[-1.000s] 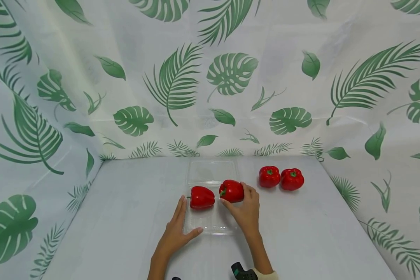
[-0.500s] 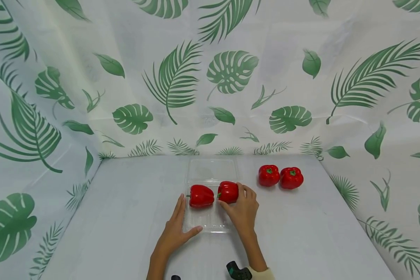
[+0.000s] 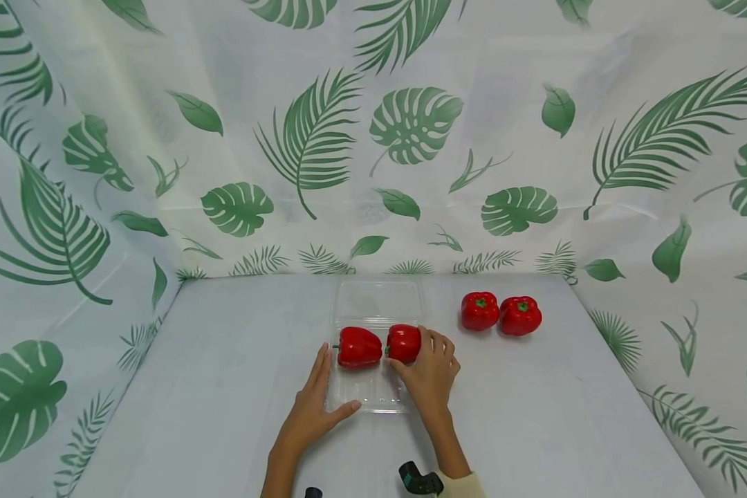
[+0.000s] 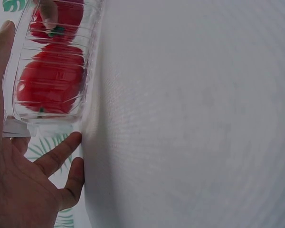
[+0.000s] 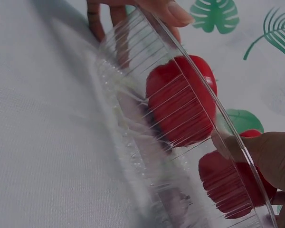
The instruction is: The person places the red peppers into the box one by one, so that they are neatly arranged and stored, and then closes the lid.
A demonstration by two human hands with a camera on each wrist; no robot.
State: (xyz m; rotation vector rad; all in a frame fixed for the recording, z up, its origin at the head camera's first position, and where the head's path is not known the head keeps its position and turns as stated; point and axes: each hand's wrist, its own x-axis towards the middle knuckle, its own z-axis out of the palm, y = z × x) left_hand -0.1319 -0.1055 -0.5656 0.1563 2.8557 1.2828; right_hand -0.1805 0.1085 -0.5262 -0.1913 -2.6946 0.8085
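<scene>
A clear plastic clamshell box (image 3: 373, 400) lies with its lid (image 3: 378, 301) folded back on the white table. Inside, on the left, a red bell pepper (image 3: 358, 347) rests on its side, its stem pointing left. My right hand (image 3: 431, 370) grips a second red bell pepper (image 3: 403, 343) between thumb and fingers, in the right half of the box, its stem facing the first. My left hand (image 3: 311, 408) lies along the box's left and front edges with fingers extended. Through the ribbed wall, both peppers show in the right wrist view, the nearer one (image 5: 180, 102) beside the left hand.
Two more red bell peppers, a left one (image 3: 479, 311) and a right one (image 3: 520, 316), stand side by side at the back right of the table (image 3: 224, 387), stems up. A leaf-patterned sheet (image 3: 324, 41) hangs behind and along both sides.
My right hand has moved left and slightly down with its pepper, bringing it deeper into the box and nearer the first pepper. The left hand has stayed in place.
</scene>
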